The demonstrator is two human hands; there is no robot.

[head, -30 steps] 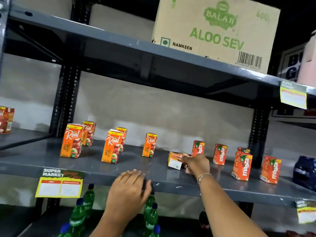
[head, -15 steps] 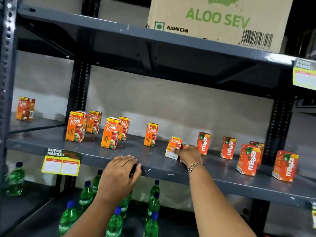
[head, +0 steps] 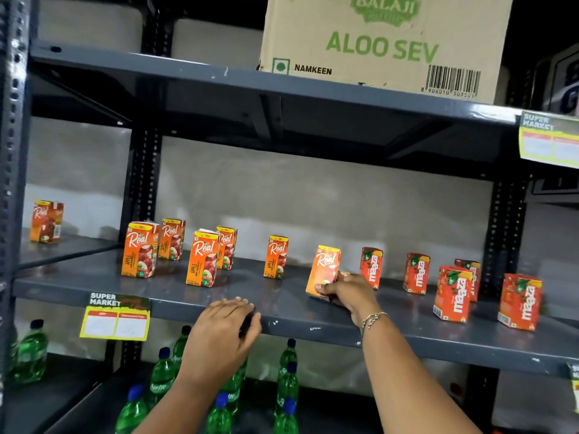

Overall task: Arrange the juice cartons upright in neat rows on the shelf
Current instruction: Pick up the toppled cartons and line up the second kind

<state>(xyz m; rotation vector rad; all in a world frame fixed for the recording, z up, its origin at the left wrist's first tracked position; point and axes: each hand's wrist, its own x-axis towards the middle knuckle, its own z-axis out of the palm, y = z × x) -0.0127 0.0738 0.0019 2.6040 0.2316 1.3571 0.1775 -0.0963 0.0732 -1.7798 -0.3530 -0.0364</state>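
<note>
My right hand (head: 347,292) grips the lower part of an orange Real juice carton (head: 324,266), which stands nearly upright and leans slightly on the grey middle shelf (head: 282,308). My left hand (head: 224,333) rests on the shelf's front edge, fingers curled over it. Several more Real cartons (head: 139,249) stand upright to the left, in loose pairs, with one single (head: 276,257) nearer the held carton. Several red Maaza cartons (head: 452,292) stand upright on the right side.
A large Aloo Sev cardboard box (head: 385,42) sits on the shelf above. Green soda bottles (head: 161,374) fill the shelf below. A lone Real carton (head: 46,221) stands on the neighbouring shelf at left. Yellow price tags (head: 114,319) hang from shelf edges.
The carton under my right hand has gone from lying on its side to nearly upright. My left hand stayed on the shelf edge. The camera shifted right and closer.
</note>
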